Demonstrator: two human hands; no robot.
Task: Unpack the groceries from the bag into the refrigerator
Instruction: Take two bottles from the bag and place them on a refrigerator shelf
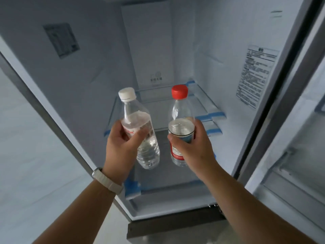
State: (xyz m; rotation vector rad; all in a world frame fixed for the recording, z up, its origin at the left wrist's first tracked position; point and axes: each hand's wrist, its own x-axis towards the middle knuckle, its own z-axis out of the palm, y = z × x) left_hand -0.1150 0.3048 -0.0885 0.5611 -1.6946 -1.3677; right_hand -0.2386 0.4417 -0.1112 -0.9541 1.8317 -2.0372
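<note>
Noted fingers of left hand point(121, 145) wrapped round white-capped bottle point(134, 118), right hand point(193, 148) likewise round red-capped bottle point(181, 110); recommend standing each upright, apart, well back on glass shelf point(158, 111).

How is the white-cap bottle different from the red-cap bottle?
The white-cap bottle leans, top tipped left; the red-cap bottle stands nearly upright. The left hand grips the white-cap bottle, the right hand the red-cap bottle. The red-cap bottle wears a red and blue label; the white-cap bottle's is mostly clear. Both are clear plastic holding clear liquid.
</note>
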